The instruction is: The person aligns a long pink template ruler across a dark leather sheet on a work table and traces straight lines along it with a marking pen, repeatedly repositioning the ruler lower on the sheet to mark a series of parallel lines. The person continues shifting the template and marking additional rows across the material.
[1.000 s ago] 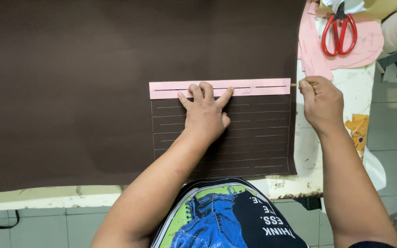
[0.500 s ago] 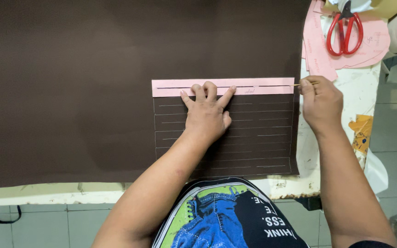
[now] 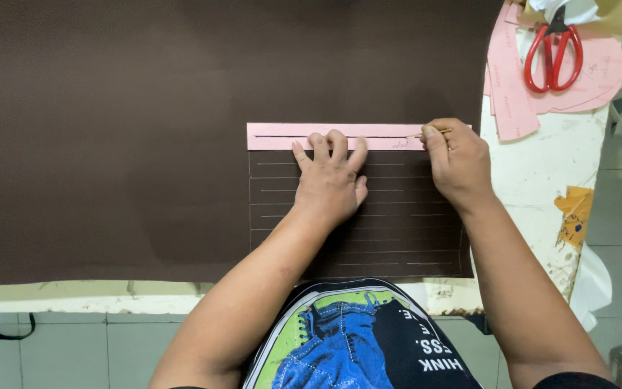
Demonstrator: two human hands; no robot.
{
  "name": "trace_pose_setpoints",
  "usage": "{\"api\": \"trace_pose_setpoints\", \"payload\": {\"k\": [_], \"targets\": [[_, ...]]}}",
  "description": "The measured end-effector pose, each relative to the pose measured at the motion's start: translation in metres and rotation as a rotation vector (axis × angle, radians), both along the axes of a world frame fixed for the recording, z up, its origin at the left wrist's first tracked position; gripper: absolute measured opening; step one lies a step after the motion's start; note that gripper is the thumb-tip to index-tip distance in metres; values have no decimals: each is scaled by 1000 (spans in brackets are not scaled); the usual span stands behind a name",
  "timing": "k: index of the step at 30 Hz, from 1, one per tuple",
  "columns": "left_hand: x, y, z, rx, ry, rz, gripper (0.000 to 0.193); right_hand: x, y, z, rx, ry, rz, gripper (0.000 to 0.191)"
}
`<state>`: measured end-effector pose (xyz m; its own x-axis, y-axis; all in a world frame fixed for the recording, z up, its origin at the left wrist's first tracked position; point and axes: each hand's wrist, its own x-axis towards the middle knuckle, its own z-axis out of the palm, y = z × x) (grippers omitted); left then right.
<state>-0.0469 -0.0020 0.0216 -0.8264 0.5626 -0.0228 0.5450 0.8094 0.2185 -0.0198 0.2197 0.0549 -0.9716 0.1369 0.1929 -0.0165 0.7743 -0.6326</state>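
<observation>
Now, left hand (image 3: pixel 329 180): fingers spread flat, pinning pink strip (image 3: pixel 282 136).
Right hand (image 3: pixel 458 160): fingers pinched on a thin marker (image 3: pixel 430 132) at the strip's right end.
Strip: lies on brown sheet (image 3: pixel 109 130), on the desk (image 3: pixel 563 158).
Progress: several ruled lines already below the strip; upper sheet unmarked.
Aside: red scissors (image 3: pixel 552 54).

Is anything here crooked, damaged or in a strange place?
Nothing stands out. The pink strip lies straight on the brown sheet, in line with the marked lines below it. The table edge looks worn and stained.
</observation>
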Motion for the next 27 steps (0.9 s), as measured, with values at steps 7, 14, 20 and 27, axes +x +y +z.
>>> {"api": "trace_pose_setpoints", "payload": {"k": [7, 14, 20, 27], "targets": [[9, -12, -18, 134, 115, -6, 70, 1, -8, -3, 199, 109, 68, 14], [18, -19, -38, 198, 233, -35, 70, -29, -66, -3, 122, 143, 344, 10], [16, -16, -43, 213, 133, -25, 74, -56, -107, 8, 82, 43, 338, 14], [12, -15, -31, 195, 21, -7, 79, -77, -141, 1, -128, -48, 504, 18]]}}
